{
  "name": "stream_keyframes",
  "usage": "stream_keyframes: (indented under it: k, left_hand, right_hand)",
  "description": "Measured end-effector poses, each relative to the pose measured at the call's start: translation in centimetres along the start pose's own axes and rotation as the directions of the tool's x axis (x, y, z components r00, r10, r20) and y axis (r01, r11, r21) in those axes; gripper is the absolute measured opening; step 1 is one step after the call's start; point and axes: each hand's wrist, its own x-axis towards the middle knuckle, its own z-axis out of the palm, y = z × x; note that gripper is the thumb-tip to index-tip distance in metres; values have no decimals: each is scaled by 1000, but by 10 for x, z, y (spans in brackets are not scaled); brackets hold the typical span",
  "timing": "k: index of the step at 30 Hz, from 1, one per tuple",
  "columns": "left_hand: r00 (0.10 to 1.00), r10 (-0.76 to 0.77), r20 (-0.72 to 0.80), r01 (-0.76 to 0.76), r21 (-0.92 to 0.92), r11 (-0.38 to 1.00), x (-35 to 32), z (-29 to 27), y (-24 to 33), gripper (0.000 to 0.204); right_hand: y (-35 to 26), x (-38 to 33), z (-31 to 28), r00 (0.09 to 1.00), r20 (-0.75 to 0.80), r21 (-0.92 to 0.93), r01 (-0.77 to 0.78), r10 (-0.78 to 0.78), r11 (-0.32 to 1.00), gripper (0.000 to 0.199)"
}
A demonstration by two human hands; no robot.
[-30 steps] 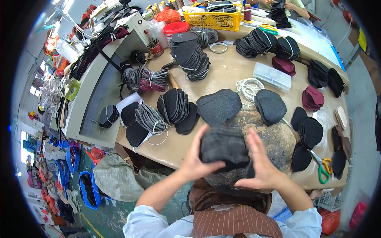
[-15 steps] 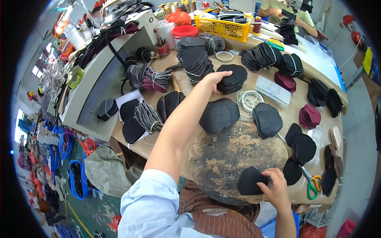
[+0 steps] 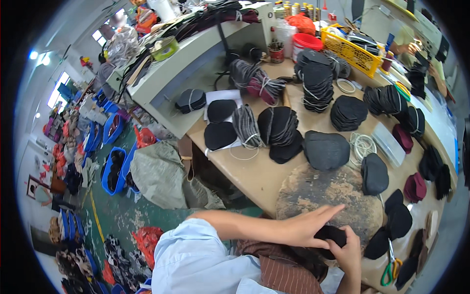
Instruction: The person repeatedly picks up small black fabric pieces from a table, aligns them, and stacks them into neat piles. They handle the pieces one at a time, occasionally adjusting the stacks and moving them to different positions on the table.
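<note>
A black fabric piece (image 3: 334, 236), curved upward, is between my hands over the near edge of a round, worn wooden block (image 3: 298, 191). My right hand (image 3: 348, 249) pinches its right side between thumb and fingers. On the other side my left hand (image 3: 308, 228) has its fingers stretched out over the piece, thumb against its near edge. Beyond the block lie a wide stack of black pieces (image 3: 326, 150) and a smaller stack (image 3: 374, 174). A round-topped black stack (image 3: 348, 112) stands farther back.
Green-and-orange scissors (image 3: 390, 267) lie at the right beside black pieces (image 3: 399, 220). White cord (image 3: 362, 147) and a clear plastic box (image 3: 388, 144) sit behind the block. Tied bundles (image 3: 247, 127) are at left. At the far right, another person works near a yellow basket (image 3: 350, 51).
My left hand has come back from the far black stack to the piece in my right hand. That piece is now bent upward. The view has swung left.
</note>
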Motion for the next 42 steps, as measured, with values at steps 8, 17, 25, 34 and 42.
stream_keyframes:
  k: [8, 17, 25, 34, 42]
  left_hand:
    - [648, -444, -619, 9, -577, 817, -70, -112, -1, 18]
    - [90, -417, -904, -324, -423, 846, -133, -333, -110, 36]
    - [464, 455, -759, 343, 628, 698, -35, -192, -57, 57]
    - [946, 322, -35, -225, 644, 731, 89, -13, -40, 60]
    - [930, -233, -285, 321, 319, 891, 176, 16, -47, 80]
  right_hand:
    - [4, -8, 9, 1000, 1, 504, -18, 20, 864, 19]
    - [28, -29, 9, 992, -38, 477, -91, 124, 874, 13]
    - [36, -45, -6, 972, -114, 498, -122, 204, 859, 15]
    - [44, -63, -4, 969, -207, 364, -52, 135, 930, 16]
    - [96, -113, -12, 860, -399, 669, 36, 318, 743, 18]
